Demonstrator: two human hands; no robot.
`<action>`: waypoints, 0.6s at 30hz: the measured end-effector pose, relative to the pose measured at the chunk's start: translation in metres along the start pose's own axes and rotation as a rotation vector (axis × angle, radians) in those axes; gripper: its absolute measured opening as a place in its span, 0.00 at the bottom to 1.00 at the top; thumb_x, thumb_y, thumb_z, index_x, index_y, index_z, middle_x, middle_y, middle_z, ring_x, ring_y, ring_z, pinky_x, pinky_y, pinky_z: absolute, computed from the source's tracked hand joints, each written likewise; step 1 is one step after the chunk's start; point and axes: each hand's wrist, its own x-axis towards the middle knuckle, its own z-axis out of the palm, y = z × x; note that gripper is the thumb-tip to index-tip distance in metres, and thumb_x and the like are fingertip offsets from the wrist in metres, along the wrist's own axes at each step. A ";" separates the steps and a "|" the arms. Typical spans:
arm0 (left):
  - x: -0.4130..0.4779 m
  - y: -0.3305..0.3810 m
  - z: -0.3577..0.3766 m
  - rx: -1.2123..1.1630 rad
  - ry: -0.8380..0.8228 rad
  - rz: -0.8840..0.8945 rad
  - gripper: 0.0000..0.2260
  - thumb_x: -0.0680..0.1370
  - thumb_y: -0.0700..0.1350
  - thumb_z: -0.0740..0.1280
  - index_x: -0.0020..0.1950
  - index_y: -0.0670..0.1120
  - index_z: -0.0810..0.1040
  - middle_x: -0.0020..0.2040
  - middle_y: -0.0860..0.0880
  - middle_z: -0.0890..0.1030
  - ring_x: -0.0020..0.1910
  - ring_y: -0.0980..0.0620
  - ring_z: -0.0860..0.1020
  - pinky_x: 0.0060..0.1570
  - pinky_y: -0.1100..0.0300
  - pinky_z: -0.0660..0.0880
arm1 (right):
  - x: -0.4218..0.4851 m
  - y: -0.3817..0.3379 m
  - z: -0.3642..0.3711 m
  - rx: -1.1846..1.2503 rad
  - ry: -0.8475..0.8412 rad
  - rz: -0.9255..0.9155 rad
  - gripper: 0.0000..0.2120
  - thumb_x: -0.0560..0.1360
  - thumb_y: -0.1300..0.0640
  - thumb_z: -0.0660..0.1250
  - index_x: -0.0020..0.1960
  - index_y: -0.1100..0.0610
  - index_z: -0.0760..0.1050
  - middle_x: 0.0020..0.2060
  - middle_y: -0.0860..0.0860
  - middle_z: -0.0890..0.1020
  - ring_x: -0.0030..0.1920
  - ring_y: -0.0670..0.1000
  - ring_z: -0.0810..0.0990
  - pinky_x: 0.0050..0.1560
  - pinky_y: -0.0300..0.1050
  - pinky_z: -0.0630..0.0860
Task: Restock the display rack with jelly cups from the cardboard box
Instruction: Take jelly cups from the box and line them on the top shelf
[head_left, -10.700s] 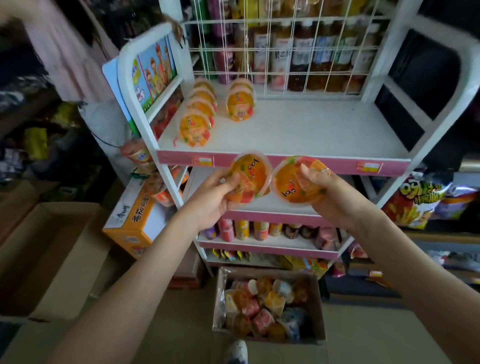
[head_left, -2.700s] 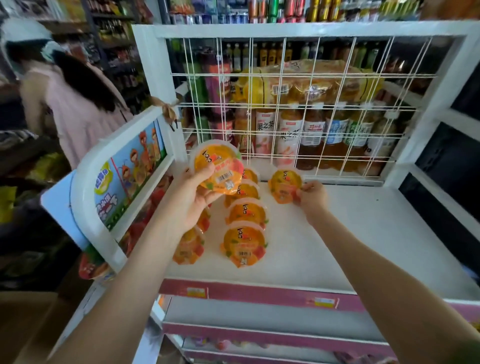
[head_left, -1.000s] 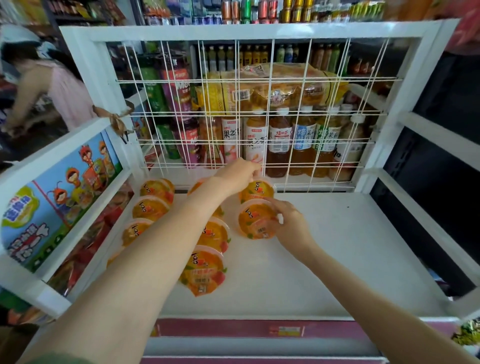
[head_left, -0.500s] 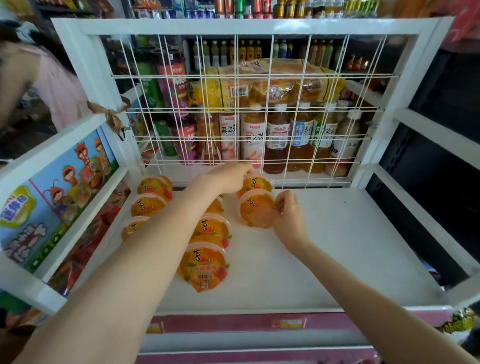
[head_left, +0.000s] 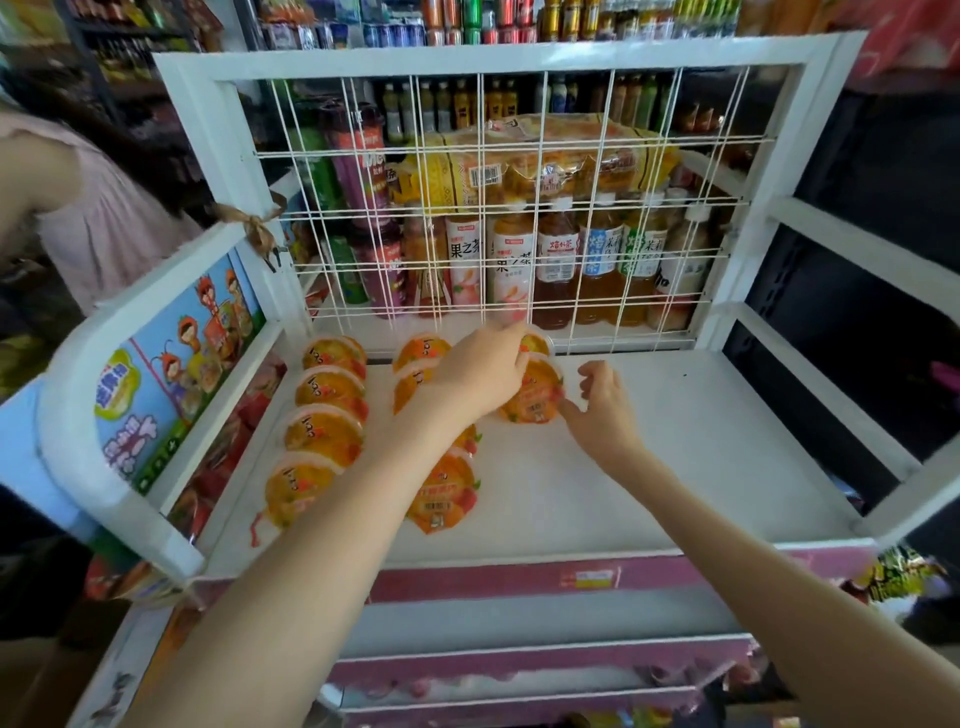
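Orange jelly cups stand in rows on the white top shelf (head_left: 685, 467) of the display rack. The left row (head_left: 327, 395) holds several cups, and the middle row (head_left: 441, 493) runs partly under my left forearm. A third row has two cups: a rear one (head_left: 536, 343) and a front one (head_left: 535, 397). My left hand (head_left: 483, 371) reaches over this row, its fingers curled on the front cup's upper rim. My right hand (head_left: 600, 410) sits just right of that cup, fingers loosely curled, holding nothing. The cardboard box is out of view.
A white wire grid (head_left: 519, 218) backs the shelf, with drink bottles (head_left: 556, 260) behind it. A cartoon side panel (head_left: 171, 374) closes the left side. A person in pink (head_left: 93, 218) stands at far left. Pink-edged lower shelves (head_left: 519, 582) lie below.
My right hand has let go of the front cup of the third row and drawn slightly right. My left hand has shifted from the rear cup down onto the front one.
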 end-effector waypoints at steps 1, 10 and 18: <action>-0.010 0.006 0.000 -0.006 0.050 0.019 0.16 0.82 0.45 0.57 0.69 0.46 0.69 0.63 0.45 0.76 0.54 0.47 0.78 0.50 0.55 0.77 | -0.007 -0.001 -0.004 -0.006 0.016 -0.021 0.19 0.77 0.57 0.65 0.66 0.61 0.65 0.61 0.55 0.72 0.59 0.54 0.73 0.56 0.46 0.72; -0.129 0.057 0.050 -0.188 0.335 0.183 0.11 0.77 0.41 0.64 0.58 0.41 0.77 0.52 0.44 0.82 0.47 0.45 0.81 0.40 0.55 0.78 | -0.121 0.015 -0.033 -0.052 0.119 -0.290 0.11 0.76 0.65 0.63 0.57 0.63 0.72 0.50 0.51 0.75 0.46 0.47 0.72 0.46 0.34 0.64; -0.233 0.079 0.121 -0.243 0.074 -0.060 0.13 0.79 0.42 0.61 0.63 0.42 0.74 0.56 0.42 0.79 0.52 0.41 0.78 0.45 0.50 0.74 | -0.227 0.055 -0.039 -0.069 0.062 -0.306 0.06 0.75 0.65 0.64 0.52 0.64 0.73 0.46 0.54 0.75 0.48 0.54 0.73 0.42 0.37 0.62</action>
